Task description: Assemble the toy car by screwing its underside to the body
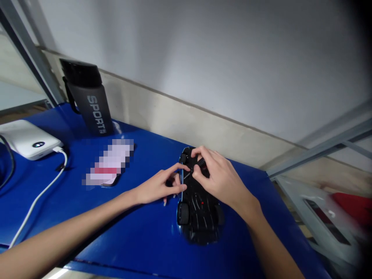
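- Toy car [199, 193]: underside up on tabletop [130, 232], between hands.
- Left hand [162, 184]: at car's left edge; thumb and index finger apart, touching.
- Right hand [219, 174]: over far half; grip cannot be determined.

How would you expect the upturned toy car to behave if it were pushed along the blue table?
The toy car would probably slide rather than roll, as it lies underside up. Its shiny black underside looks like hard plastic, so it should feel stiff.
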A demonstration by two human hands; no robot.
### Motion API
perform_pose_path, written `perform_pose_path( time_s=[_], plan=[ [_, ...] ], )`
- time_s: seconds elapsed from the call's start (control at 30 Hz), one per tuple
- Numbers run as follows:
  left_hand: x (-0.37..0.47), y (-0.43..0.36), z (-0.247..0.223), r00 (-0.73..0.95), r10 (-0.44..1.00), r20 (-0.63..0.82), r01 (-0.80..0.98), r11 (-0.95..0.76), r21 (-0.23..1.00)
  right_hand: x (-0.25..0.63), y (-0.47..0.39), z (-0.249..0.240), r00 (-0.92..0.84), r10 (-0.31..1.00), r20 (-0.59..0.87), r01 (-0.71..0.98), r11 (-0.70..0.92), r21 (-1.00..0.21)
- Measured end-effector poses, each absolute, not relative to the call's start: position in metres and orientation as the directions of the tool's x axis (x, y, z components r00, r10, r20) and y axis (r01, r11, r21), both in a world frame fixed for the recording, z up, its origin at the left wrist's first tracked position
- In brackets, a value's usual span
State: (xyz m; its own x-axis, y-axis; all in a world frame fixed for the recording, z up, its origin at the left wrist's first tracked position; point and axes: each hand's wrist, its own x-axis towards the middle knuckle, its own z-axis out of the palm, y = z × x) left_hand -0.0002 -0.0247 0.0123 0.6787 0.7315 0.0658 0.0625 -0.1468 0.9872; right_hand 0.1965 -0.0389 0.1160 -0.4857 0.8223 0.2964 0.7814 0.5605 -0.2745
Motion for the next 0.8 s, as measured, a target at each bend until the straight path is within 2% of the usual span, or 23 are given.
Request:
perform_pose_path(
  time_s=[0.47,0.57,0.8],
  plan=[
    [0.0009,-0.0258,0.0143,0.672,0.736,0.077,0.041,-0.141,0.989,0.1962,-0.0406,0.1165,-0.532,0.77,0.351,0.759,0.618,-0.205],
    [0.0007,-0.026,0.0141,0.67,0.738,0.077,0.04,-0.139,0.989,0.1969,-0.0408,0.116,-0.505,0.795,0.336,0.789,0.583,-0.195],
    [0.0009,-0.0271,0.0151,0.661,0.746,0.076,0.058,-0.152,0.987,0.1967,-0.0399,0.1113,-0.468,0.807,0.359,0.796,0.562,-0.225]
  ],
)
